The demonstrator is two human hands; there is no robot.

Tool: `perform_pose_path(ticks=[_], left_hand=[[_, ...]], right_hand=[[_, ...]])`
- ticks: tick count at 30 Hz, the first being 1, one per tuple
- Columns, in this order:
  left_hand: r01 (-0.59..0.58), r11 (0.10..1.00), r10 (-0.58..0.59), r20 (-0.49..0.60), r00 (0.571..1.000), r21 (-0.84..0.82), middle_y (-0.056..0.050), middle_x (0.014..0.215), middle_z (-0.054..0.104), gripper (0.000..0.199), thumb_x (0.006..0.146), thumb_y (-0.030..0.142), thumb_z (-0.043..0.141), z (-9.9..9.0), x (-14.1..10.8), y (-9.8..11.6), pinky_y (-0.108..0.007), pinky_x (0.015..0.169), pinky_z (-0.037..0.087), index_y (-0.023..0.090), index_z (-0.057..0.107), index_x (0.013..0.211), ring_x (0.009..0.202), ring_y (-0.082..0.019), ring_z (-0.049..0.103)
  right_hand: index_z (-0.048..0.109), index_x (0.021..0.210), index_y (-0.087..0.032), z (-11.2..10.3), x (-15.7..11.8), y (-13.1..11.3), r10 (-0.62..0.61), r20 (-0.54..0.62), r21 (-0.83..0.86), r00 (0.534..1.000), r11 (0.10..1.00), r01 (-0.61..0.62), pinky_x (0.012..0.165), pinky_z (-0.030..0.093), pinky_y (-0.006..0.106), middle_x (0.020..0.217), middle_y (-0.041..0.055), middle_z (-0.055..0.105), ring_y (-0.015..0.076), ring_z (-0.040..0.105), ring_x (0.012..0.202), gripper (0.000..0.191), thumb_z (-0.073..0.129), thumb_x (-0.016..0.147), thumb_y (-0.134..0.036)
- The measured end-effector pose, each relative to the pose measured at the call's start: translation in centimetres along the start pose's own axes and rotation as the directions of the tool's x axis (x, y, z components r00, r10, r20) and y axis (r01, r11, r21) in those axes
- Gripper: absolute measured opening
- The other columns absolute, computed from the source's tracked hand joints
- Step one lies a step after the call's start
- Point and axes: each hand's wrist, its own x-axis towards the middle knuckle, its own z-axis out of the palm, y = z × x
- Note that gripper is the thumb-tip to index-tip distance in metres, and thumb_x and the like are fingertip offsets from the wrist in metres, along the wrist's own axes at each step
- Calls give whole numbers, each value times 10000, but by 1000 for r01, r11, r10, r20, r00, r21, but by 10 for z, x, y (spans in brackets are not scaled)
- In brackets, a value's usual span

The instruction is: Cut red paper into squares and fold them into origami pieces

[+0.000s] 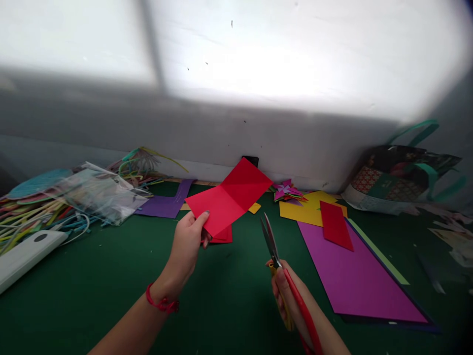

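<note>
From where I watch, my left hand [188, 241] is raised over the green table [92, 286], thumb and fingers pinched on the near corner of a creased red paper [229, 197]; the sheet is held up off the surface, folded along a line through its middle, its far half tilted toward the wall [221, 133]; a red cord bracelet [161, 303] circles that wrist; directly below the held sheet a second bit of red paper [223, 236] lies flat on the table, partly hidden behind the hand; my right hand [290, 301] is lower and nearer to me, fingers closed round the handles of a pair of scissors [275, 256], red and yellow in the grip; the blades point up and away, and appear nearly together, tips just beside the lower edge of the red paper but not touching it; to the right a large purple sheet [354, 271] lies flat, with a small red rectangle [335, 224] resting on its far end and overlapping a yellow sheet [306, 209] behind it; a folded paper flower [286, 190] in pink and purple sits near the wall beyond the yellow; a darker purple strip [166, 202] lies left of the held paper; farther left, a clear plastic bag [99, 195] covers a heap of coloured strips [33, 217], and a white flat device [25, 254] rests at the table's left edge; a patterned gift bag [399, 182] with green handles lies on its side at the far right.
</note>
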Motion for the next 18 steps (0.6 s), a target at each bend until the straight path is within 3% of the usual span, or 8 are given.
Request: perform_pose_path(ticks=[4, 11, 18], left_hand=[[53, 998, -54, 85, 995, 17, 69, 421, 446, 209, 766, 320, 519, 3, -4, 5, -154, 327, 261, 169, 436, 648, 298, -36, 344], [124, 983, -147, 180, 973, 133, 71, 371, 428, 226, 763, 345, 506, 9, -11, 7, -167, 320, 249, 174, 424, 641, 276, -52, 342], [78, 936, -178, 270, 946, 344, 54, 403, 472, 243, 780, 401, 471, 11, -16, 11, -182, 343, 284, 174, 444, 695, 299, -73, 381]], right_hand=[[488, 970, -226, -2, -7, -9, -28, -50, -123, 998, 992, 21, 361, 319, 192, 550, -32, 451, 101, 403, 425, 580, 331, 709, -719], [533, 913, -244, 4, -11, -13, -54, -76, -58, 996, 997, 50, 344, 256, 190, 504, -41, 437, 97, 358, 388, 500, 412, 700, -680], [535, 887, -240, -1, -10, -14, -80, -33, -64, 996, 995, 77, 366, 296, 188, 529, -29, 484, 111, 422, 424, 453, 409, 734, -647]])
